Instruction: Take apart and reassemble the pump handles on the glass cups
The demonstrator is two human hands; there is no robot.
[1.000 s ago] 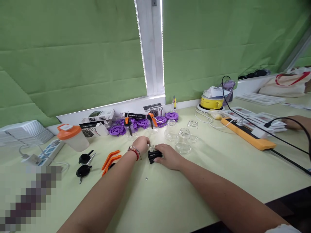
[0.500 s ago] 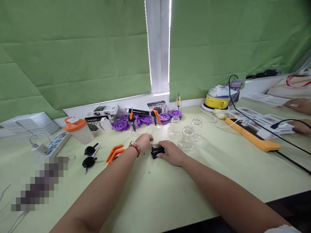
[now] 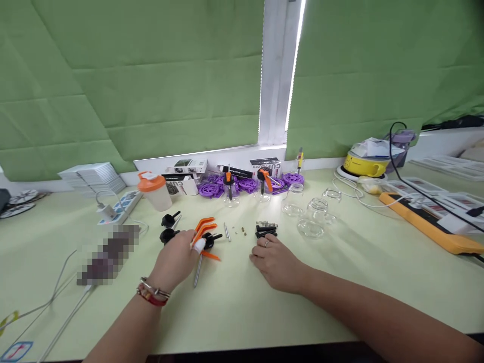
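My left hand [image 3: 177, 259] reaches over the orange curved handles [image 3: 205, 223], its thumb and finger closed at the near end of one. Beside its fingertips lies a black grinder part [image 3: 209, 241], and a metal rod [image 3: 198, 271] sticks out toward me. My right hand [image 3: 278, 259], a ring on one finger, rests on the table with curled fingers, against the near side of small black plastic parts [image 3: 265, 231]. What its fingertips hold, if anything, is hidden. Metal springs [image 3: 266, 224] lie just behind those parts.
Between my hands lie metal pins [image 3: 227, 232] and tiny fittings [image 3: 244, 231]. More black parts [image 3: 171, 219] lie at left, near an orange-lidded shaker [image 3: 154, 191]. Glass jars [image 3: 316, 209], purple discs [image 3: 247, 185] and a yellow-orange power strip [image 3: 427, 224] stand farther back and right.
My left hand has moved left from the springs to the orange handles. My right hand has drawn nearer to me and curled its fingers. The view has turned left.
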